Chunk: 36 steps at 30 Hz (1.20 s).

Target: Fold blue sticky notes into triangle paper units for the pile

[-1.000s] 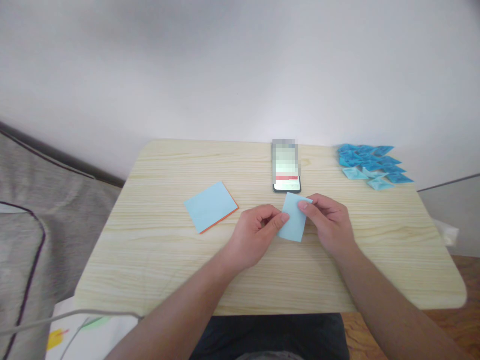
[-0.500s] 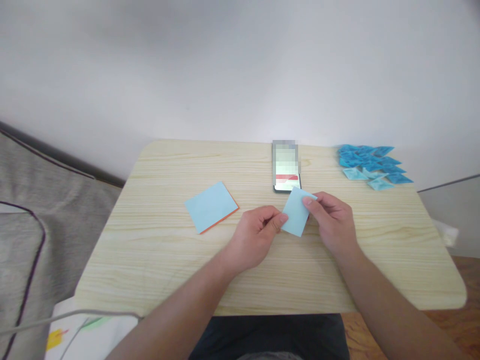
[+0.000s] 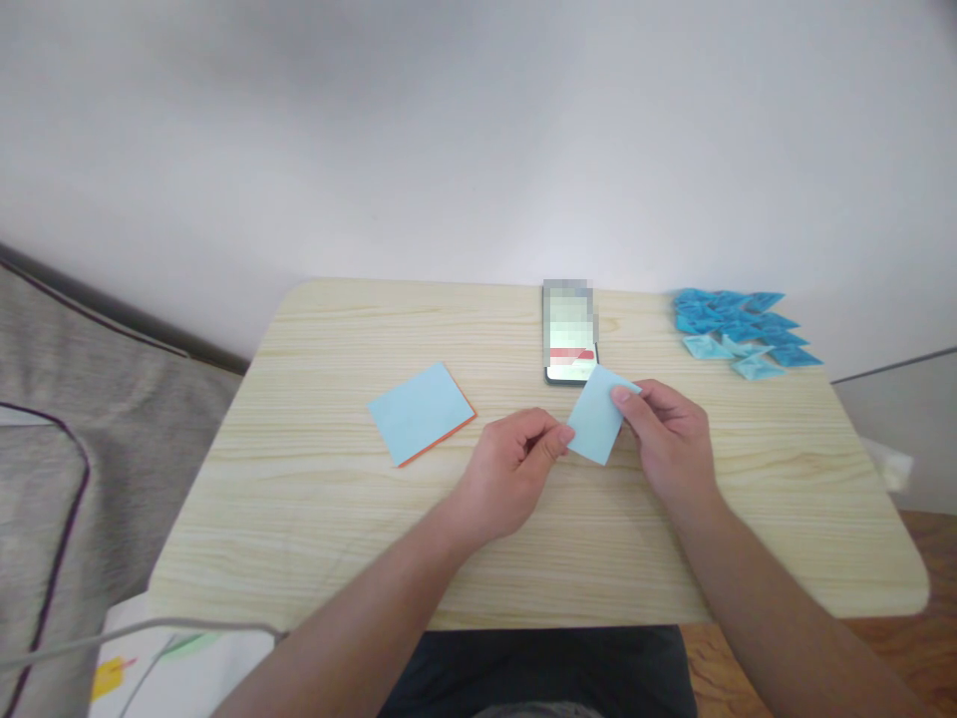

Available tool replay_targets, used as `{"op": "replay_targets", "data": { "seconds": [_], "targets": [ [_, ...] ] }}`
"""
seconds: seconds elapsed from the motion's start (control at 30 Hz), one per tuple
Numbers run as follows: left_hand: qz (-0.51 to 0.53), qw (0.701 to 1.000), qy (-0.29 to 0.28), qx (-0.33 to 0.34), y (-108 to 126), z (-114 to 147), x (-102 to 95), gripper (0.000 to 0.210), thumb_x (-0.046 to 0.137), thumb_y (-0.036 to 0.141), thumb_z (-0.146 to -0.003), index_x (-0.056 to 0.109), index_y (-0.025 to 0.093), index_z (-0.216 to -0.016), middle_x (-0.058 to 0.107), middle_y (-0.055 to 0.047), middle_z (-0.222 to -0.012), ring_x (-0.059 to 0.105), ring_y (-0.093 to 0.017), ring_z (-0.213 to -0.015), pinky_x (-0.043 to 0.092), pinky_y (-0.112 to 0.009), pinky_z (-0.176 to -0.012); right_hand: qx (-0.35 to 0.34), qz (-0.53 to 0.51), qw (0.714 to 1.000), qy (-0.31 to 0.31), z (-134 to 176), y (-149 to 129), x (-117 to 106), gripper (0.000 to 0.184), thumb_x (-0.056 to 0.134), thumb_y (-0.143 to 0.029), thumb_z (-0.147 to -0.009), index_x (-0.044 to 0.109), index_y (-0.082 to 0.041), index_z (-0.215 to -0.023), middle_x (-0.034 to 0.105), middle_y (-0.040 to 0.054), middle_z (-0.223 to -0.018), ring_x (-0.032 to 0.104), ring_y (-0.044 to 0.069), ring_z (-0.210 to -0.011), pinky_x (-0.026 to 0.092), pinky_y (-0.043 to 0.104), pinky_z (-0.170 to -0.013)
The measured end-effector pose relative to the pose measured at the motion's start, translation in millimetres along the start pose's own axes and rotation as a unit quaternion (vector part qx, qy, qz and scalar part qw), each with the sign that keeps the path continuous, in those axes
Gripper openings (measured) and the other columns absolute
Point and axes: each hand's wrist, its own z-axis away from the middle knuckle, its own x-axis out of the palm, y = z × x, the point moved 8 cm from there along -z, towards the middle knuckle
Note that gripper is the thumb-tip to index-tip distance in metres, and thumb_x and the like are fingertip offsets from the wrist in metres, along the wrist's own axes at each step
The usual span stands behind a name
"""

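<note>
A light blue piece of paper [image 3: 598, 424] is held just over the table, tilted, in front of the phone. Its visible face looks smaller than the top sheet of the pile. With thumb and fingers closed, my left hand [image 3: 517, 464] pinches its left corner. My right hand [image 3: 673, 434] grips the upper right edge, thumb on top and fingers behind, partly hidden. To the left lies a pile of coloured paper [image 3: 421, 413], light blue on top with an orange edge below.
A phone [image 3: 570, 339] with a lit, partly blurred screen lies at the back of the wooden table [image 3: 329, 519]. Several folded blue paper pieces [image 3: 737, 324] are grouped at the back right. A white wall [image 3: 478, 150] rises behind; grey fabric [image 3: 142, 449] is at left.
The held paper has shifted slightly right and turned a little, with my right hand moving right with it. My left hand has stayed nearly in place, still at the corner.
</note>
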Motion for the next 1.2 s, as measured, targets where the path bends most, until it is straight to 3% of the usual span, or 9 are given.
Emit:
{"op": "replay_targets", "data": {
  "seconds": [0.2, 0.4, 0.63, 0.77, 0.83, 0.9, 1.03, 1.2],
  "targets": [
    [0.008, 1.000, 0.016, -0.004, -2, 0, -3.8, 0.035, 0.053, 0.043, -0.099, 0.059, 0.017, -0.077, 0.053, 0.001, -0.071, 0.046, -0.014, -0.070, 0.036, -0.026, -0.066, 0.021, -0.047, 0.998, -0.030, 0, 8, 7, 0.031, 0.071, -0.046, -0.089, 0.064, -0.022, -0.071, 0.061, -0.0010, -0.065, 0.054, 0.014, -0.060, 0.045, 0.027, -0.057],
    [0.041, 0.998, 0.046, 0.005, -2, -1, -9.5, 0.034, 0.054, 0.042, -0.099, 0.059, 0.017, -0.078, 0.053, 0.001, -0.073, 0.047, -0.013, -0.072, 0.038, -0.026, -0.068, 0.036, -0.048, 0.982, -0.180, 6, 7, 29, 0.022, 0.071, -0.041, -0.089, 0.073, -0.021, -0.080, 0.072, 0.0023, -0.075, 0.064, 0.017, -0.070, 0.052, 0.031, -0.068],
    [0.060, 0.997, 0.048, -0.001, -1, 0, -10.2, 0.034, 0.061, 0.043, -0.096, 0.062, 0.015, -0.075, 0.057, 0.000, -0.072, 0.050, -0.014, -0.073, 0.040, -0.026, -0.070, 0.031, -0.029, 0.978, -0.204, 8, 4, 29, 0.023, 0.070, -0.042, -0.090, 0.073, -0.021, -0.082, 0.071, 0.0019, -0.075, 0.063, 0.017, -0.068, 0.052, 0.030, -0.066],
    [0.153, 0.986, 0.060, -0.001, -1, 0, -12.3, 0.025, 0.068, 0.040, -0.092, 0.067, 0.017, -0.103, 0.063, -0.001, -0.082, 0.056, -0.013, -0.076, 0.044, -0.026, -0.072, 0.061, -0.018, 0.960, -0.271, 15, 7, 36, 0.022, 0.068, -0.039, -0.091, 0.071, -0.020, -0.081, 0.067, 0.0006, -0.072, 0.059, 0.015, -0.066, 0.048, 0.029, -0.064],
    [0.191, 0.979, 0.076, 0.005, -1, 0, -15.2, 0.037, 0.069, 0.038, -0.091, 0.061, 0.020, -0.123, 0.057, 0.003, -0.074, 0.051, -0.011, -0.068, 0.042, -0.024, -0.065, 0.074, -0.007, 0.948, -0.310, 20, 8, 39, 0.021, 0.067, -0.035, -0.091, 0.068, -0.019, -0.078, 0.064, -0.0006, -0.070, 0.055, 0.014, -0.064, 0.044, 0.027, -0.061],
    [0.200, 0.976, 0.086, 0.013, -1, -1, -17.1, 0.042, 0.069, 0.035, -0.092, 0.058, 0.022, -0.130, 0.050, 0.006, -0.066, 0.046, -0.010, -0.062, 0.039, -0.022, -0.060, 0.080, 0.002, 0.941, -0.330, 22, 8, 41, 0.021, 0.066, -0.031, -0.090, 0.066, -0.019, -0.074, 0.060, -0.0018, -0.067, 0.051, 0.012, -0.061, 0.040, 0.026, -0.058],
    [0.178, 0.978, 0.108, 0.027, -1, 0, -20.1, 0.026, 0.068, 0.031, -0.091, 0.069, 0.022, -0.115, 0.059, 0.001, -0.074, 0.053, -0.011, -0.067, 0.045, -0.025, -0.064, 0.097, -0.005, 0.951, -0.294, 19, 9, 37, 0.020, 0.069, -0.031, -0.087, 0.066, -0.019, -0.072, 0.062, -0.0022, -0.064, 0.055, 0.013, -0.060, 0.043, 0.026, -0.057],
    [0.173, 0.977, 0.118, 0.033, -2, 1, -21.1, 0.014, 0.069, 0.028, -0.090, 0.073, 0.017, -0.098, 0.070, -0.005, -0.092, 0.063, -0.015, -0.082, 0.052, -0.029, -0.078, 0.110, -0.058, 0.970, -0.207, 13, 10, 29, 0.013, 0.074, -0.034, -0.085, 0.071, -0.023, -0.089, 0.072, -0.0008, -0.081, 0.065, 0.015, -0.070, 0.053, 0.028, -0.065]
  ]
}}
